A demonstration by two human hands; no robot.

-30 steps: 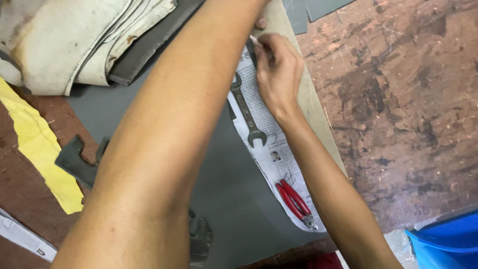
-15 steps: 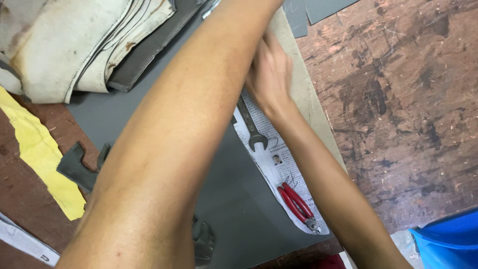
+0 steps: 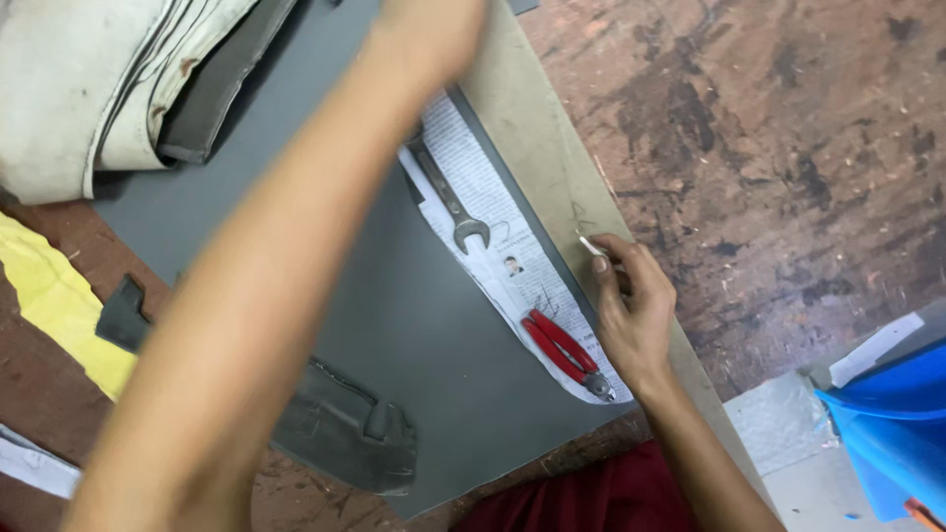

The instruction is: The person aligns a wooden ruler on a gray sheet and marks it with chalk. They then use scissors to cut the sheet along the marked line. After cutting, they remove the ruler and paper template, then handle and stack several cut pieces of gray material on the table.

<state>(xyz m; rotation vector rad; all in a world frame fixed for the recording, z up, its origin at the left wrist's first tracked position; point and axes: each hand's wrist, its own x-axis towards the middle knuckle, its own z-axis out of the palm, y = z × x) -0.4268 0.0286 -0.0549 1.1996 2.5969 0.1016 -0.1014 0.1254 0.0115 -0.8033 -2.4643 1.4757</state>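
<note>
My right hand (image 3: 636,310) pinches a small white chalk stick (image 3: 592,245), its tip on the beige board (image 3: 537,148) just right of a curved newspaper strip (image 3: 493,212). The strip lies along the right edge of a grey sheet (image 3: 414,315). On the strip rest a steel open-end wrench (image 3: 448,195) and red-handled pliers (image 3: 564,347) just left of my right hand. My left arm stretches across the sheet, and my left hand (image 3: 434,34) is at the top end of the strip, blurred and cut off by the frame edge.
Folded off-white fabric (image 3: 89,79) lies at the top left. A yellow cloth (image 3: 54,296) and dark grey cut pieces (image 3: 340,429) sit at the left and bottom. Worn brown floor (image 3: 769,148) is at the right, and a blue container (image 3: 887,414) at the bottom right.
My right hand has come down from the strip's top end, beside my left hand, to a spot near its lower end by the pliers. The view has shifted a little.
</note>
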